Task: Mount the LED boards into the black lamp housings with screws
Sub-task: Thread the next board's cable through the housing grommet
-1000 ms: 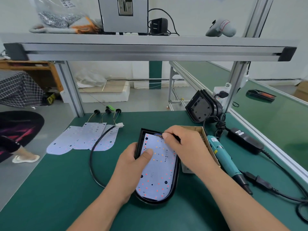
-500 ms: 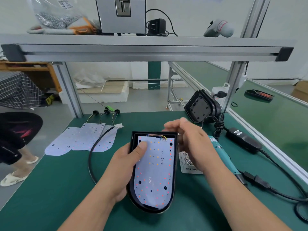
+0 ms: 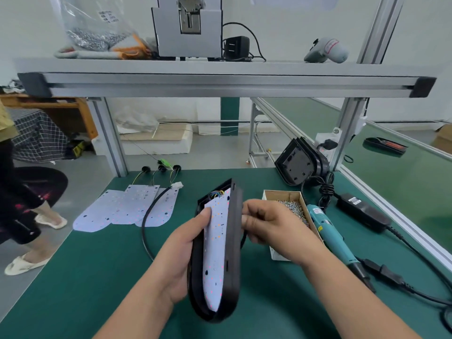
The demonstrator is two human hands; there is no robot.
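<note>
L hand (image 3: 183, 253) grips black lamp housing (image 3: 233, 253), tilted on edge above green worktop (image 3: 97, 277), thumb pressing LED board (image 3: 216, 241) inside. R hand (image 3: 274, 228) curls fingers on housing's rt rim, just beside box of screws (image 3: 280, 192).

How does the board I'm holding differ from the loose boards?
The held board sits in a black housing, tilted on edge; the loose boards lie flat and bare on the mat. The left hand grips the held board's housing; no hand touches the loose boards. Both are white.
</note>
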